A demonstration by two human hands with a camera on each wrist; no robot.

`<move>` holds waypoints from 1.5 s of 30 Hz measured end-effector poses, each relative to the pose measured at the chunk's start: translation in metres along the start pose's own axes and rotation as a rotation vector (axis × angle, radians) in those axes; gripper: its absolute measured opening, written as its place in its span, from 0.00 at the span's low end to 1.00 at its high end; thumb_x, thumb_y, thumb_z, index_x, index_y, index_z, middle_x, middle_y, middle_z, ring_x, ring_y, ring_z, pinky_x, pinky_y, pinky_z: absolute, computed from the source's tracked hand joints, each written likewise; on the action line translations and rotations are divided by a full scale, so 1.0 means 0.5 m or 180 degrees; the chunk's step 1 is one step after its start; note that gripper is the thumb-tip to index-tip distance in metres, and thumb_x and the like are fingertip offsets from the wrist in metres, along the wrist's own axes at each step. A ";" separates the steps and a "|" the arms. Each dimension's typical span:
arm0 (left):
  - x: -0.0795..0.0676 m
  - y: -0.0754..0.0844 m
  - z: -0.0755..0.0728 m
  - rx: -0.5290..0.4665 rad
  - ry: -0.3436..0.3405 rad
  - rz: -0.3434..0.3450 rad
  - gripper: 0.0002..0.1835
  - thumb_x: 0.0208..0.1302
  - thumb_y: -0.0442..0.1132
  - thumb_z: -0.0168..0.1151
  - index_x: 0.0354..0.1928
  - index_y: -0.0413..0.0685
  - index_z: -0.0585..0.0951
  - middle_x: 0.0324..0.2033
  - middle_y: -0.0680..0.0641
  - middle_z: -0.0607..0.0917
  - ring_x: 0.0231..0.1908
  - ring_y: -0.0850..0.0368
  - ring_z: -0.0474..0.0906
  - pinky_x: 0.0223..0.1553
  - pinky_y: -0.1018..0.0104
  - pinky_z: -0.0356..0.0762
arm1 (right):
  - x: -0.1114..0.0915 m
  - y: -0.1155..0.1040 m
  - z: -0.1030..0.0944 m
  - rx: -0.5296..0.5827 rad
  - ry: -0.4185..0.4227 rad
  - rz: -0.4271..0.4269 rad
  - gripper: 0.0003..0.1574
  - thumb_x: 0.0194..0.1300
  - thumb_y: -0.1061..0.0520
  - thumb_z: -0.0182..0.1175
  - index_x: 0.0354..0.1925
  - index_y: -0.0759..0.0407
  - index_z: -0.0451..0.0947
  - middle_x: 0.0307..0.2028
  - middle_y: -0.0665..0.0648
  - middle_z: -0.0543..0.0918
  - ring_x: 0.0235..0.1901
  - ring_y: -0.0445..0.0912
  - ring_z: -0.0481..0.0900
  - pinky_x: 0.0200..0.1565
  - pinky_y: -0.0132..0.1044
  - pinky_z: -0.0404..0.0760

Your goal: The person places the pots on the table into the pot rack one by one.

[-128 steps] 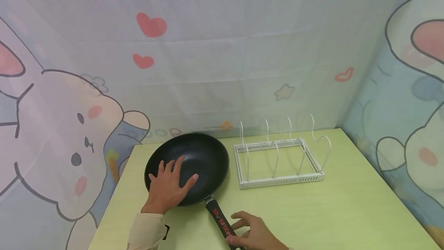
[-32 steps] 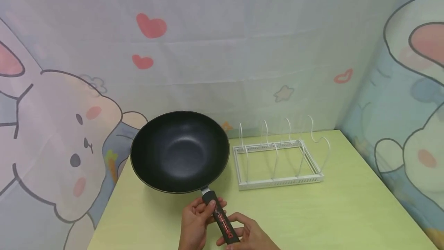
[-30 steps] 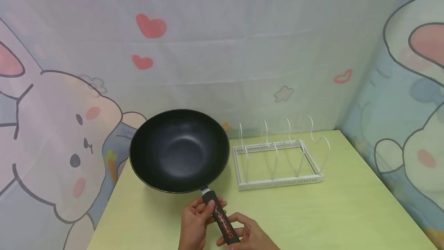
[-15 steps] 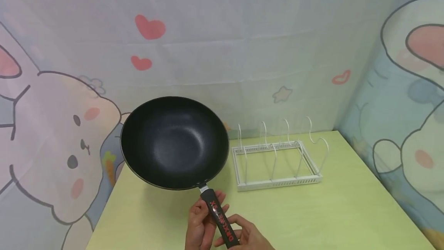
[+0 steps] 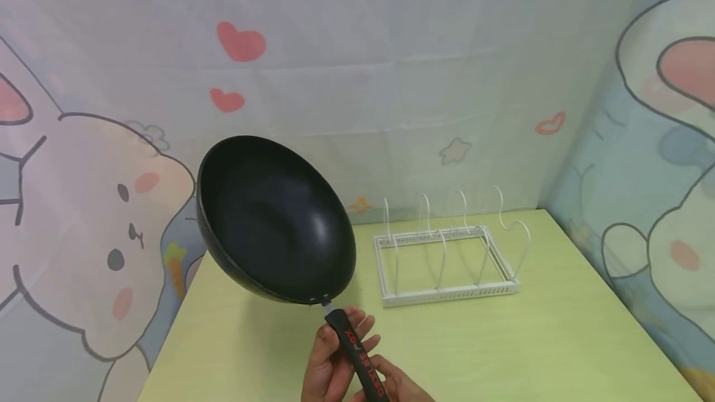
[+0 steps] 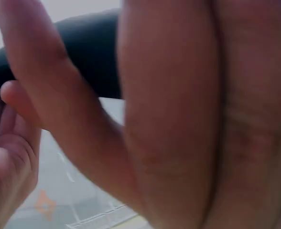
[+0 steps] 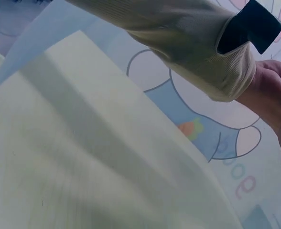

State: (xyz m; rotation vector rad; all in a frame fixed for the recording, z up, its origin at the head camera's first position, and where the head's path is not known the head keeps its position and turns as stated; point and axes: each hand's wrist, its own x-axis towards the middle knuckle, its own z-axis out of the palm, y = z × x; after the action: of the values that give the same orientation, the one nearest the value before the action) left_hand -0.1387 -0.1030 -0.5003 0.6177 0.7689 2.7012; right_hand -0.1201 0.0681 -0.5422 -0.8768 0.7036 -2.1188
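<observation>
On desk point(image 5: 503, 340), rack point(image 5: 452, 292) stands near the back edge, twd back-R corner. The pan point(image 5: 274, 222) is in the air over back-L corner, L of rack; its handle point(image 5: 354, 352) comes twd front, btwn L hand point(image 5: 332, 368) and R hand point(image 5: 403, 384). Cloth point(image 5: 335, 92) hangs behind back edge.

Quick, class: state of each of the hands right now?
Left hand: holding the pan handle, fingers behind it.
Right hand: holding the same handle, nearer its end.

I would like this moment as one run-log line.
wok: tilted, above table; left hand: touches handle; right hand: grips handle; white wire rack: on table
</observation>
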 end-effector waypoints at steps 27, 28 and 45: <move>0.034 0.041 0.066 0.2483 0.0760 0.0344 0.13 0.68 0.26 0.59 0.51 0.21 0.77 0.41 0.48 0.92 0.40 0.50 0.91 0.37 0.50 0.90 | 0.000 -0.064 0.050 -0.1910 0.1201 0.0168 0.36 0.70 0.64 0.60 0.71 0.70 0.60 0.47 0.62 0.86 0.43 0.44 0.91 0.48 0.35 0.88; 0.035 0.040 0.067 0.2509 0.0768 0.0356 0.13 0.68 0.25 0.60 0.51 0.22 0.77 0.41 0.48 0.92 0.40 0.50 0.91 0.38 0.50 0.90 | 0.001 -0.064 0.054 -0.2095 0.1311 0.0180 0.37 0.69 0.63 0.61 0.70 0.71 0.61 0.46 0.66 0.86 0.42 0.42 0.91 0.47 0.34 0.88; 0.052 0.032 0.078 0.2589 0.0686 0.0247 0.14 0.67 0.28 0.62 0.52 0.25 0.78 0.43 0.48 0.91 0.42 0.51 0.91 0.41 0.51 0.90 | -0.009 -0.066 0.053 -0.2388 0.1414 -0.0195 0.34 0.68 0.68 0.58 0.68 0.77 0.60 0.45 0.88 0.78 0.43 0.40 0.90 0.43 0.36 0.89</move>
State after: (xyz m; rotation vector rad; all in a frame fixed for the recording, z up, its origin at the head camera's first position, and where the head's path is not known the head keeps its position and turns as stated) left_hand -0.1455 -0.0894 -0.4530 0.5083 1.9646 2.4656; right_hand -0.1111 0.0858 -0.5043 -0.7925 1.7941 -2.1320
